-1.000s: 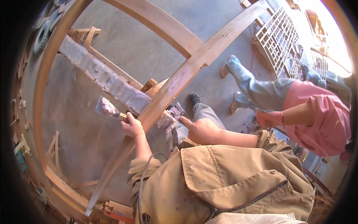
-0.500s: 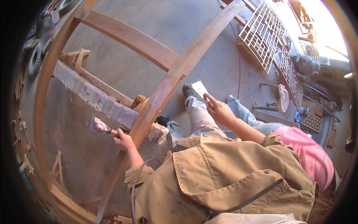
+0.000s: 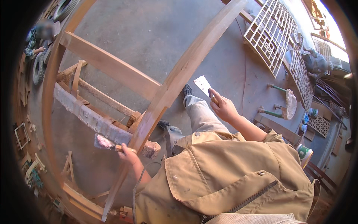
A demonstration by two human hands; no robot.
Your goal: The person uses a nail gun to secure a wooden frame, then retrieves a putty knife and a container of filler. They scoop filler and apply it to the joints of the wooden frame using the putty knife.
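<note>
item: work jacket [image 3: 231, 160], tan, faintly spotted; broad stitched flap [image 3: 181, 173] at front; dark toothed zip [image 3: 242, 201], set diagonally; round stud [image 3: 261, 173]. right sleeve [image 3: 278, 141], tan, creased. trousers [image 3: 203, 114], pale grey. shoes [image 3: 187, 90], dark. cord [image 3: 134, 198], thin, grey, at jacket's left edge. left hand [image 3: 128, 154], right hand [image 3: 225, 107]: bare.

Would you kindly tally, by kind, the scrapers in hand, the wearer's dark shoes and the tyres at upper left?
Scrapers: 2, one in the left hand, one in the right hand
Dark shoes: 2
Tyres: 2
Total: 6
</note>
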